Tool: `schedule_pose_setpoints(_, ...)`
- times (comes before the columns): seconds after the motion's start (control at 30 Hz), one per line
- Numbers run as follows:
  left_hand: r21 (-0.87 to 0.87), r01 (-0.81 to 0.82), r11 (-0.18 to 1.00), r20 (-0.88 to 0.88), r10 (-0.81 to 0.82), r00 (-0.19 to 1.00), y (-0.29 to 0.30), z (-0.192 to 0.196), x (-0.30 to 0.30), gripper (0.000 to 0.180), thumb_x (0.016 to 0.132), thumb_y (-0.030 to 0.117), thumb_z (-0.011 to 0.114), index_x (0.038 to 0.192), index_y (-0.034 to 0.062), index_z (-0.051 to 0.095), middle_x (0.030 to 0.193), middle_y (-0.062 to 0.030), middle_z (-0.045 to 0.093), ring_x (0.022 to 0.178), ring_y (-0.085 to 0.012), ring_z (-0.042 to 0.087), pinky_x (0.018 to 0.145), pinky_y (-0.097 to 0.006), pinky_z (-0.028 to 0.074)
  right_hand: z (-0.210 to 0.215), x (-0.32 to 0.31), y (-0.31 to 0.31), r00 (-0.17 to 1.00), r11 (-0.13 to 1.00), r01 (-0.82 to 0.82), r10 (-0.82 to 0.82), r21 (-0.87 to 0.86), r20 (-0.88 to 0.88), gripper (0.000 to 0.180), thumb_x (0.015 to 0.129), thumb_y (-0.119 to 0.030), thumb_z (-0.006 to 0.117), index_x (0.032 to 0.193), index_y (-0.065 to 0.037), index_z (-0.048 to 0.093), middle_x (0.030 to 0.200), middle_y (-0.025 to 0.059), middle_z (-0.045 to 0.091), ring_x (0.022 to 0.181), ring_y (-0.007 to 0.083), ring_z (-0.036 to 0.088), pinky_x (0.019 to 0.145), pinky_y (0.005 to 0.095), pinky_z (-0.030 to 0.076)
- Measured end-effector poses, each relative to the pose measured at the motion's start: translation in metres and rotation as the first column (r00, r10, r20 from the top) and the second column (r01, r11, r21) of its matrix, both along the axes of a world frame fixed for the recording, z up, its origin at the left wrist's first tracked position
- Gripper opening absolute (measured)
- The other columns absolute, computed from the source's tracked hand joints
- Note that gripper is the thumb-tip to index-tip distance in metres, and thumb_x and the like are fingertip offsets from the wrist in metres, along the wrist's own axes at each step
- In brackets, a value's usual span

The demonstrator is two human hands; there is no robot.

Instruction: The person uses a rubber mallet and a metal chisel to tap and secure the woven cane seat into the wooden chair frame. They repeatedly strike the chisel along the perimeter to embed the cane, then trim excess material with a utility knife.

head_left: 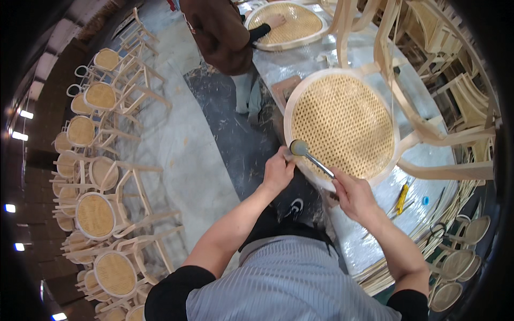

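A pale wooden chair lies on the table, its round seat [342,123] filled with woven cane. My right hand [354,197] is closed around the handle of a mallet [300,147]. The mallet's round head is over the seat's near left rim, just beside my left fingers. My left hand [279,172] is closed in a pinch at that rim. A small pale thing seems to show at its fingertips, too small and blurred to name. The chair's legs and curved frame [417,125] stretch away to the right.
On the plastic-covered table [356,241] lie a yellow utility knife [402,199], a blue ring-shaped piece [425,200] and long cane strips [428,241]. A co-worker [219,37] rests a hand on another cane seat [286,24] ahead. Rows of chairs [96,214] stand left.
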State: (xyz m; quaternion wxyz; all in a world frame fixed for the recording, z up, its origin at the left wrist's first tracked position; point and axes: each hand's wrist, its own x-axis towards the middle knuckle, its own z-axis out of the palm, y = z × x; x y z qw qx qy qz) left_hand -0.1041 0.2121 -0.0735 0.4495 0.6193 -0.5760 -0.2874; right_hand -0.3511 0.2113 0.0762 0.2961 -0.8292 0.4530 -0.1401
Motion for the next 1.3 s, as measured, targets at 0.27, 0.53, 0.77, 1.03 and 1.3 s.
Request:
schedule_pose_setpoints(0.27,-0.029,0.005,1.000,-0.003,-0.005,1.000,0.001,0.001,-0.003,0.022,0.098,0.008,0.074,0.118,0.0051,0.066,0.102,-0.0215,0.076,0.101,-0.0444,0.074,0.083,-0.046,0.059,0.002,-0.009,0.008,0.993,0.999,-0.005,0.011,-0.049,0.116,0.037,0.103,-0.004,0.066,0.140,-0.004,0.065,0.096,0.0227,0.075,0.086,0.0439,0.075,0.072,0.0506,0.058)
schedule_pose_setpoints(0.53,0.017,0.010,1.000,0.043,-0.011,0.999,0.000,0.007,-0.006,0.018,0.099,0.011,0.073,0.113,0.0051,0.064,0.098,-0.0220,0.075,0.101,-0.0466,0.073,0.082,-0.047,0.058,-0.006,-0.018,0.009,0.995,1.000,0.008,-0.005,-0.022,0.099,0.038,0.104,-0.006,0.064,0.143,-0.005,0.066,0.094,0.0236,0.075,0.083,0.0434,0.075,0.073,0.0491,0.059)
schedule_pose_setpoints(0.77,0.041,0.000,0.999,0.018,-0.001,1.000,0.004,0.007,-0.006,0.022,0.098,0.010,0.073,0.116,0.0049,0.063,0.100,-0.0229,0.075,0.102,-0.0475,0.072,0.083,-0.049,0.058,0.000,-0.018,0.011,0.988,1.000,0.003,-0.004,0.013,0.151,0.036,0.104,-0.007,0.065,0.141,-0.005,0.068,0.092,0.0229,0.074,0.081,0.0420,0.075,0.073,0.0479,0.059)
schedule_pose_setpoints(1.03,0.077,0.002,0.997,0.029,-0.004,1.000,0.007,0.003,-0.008,0.024,0.098,0.013,0.073,0.121,0.0054,0.070,0.102,-0.0203,0.078,0.097,-0.0426,0.076,0.082,-0.046,0.059,0.009,-0.019,0.011,0.985,1.000,0.018,-0.020,0.015,0.173,0.033,0.106,-0.008,0.062,0.139,-0.004,0.068,0.095,0.0232,0.075,0.082,0.0412,0.075,0.073,0.0461,0.060)
schedule_pose_setpoints(1.3,0.082,0.012,0.997,0.031,-0.015,0.999,0.012,0.012,-0.014,0.022,0.101,0.011,0.073,0.122,0.0045,0.068,0.103,-0.0191,0.078,0.100,-0.0402,0.077,0.085,-0.042,0.060,0.001,-0.023,0.009,0.998,0.995,0.037,-0.041,0.089,0.049,0.035,0.106,-0.007,0.062,0.141,-0.003,0.066,0.097,0.0242,0.076,0.086,0.0422,0.076,0.075,0.0459,0.061)
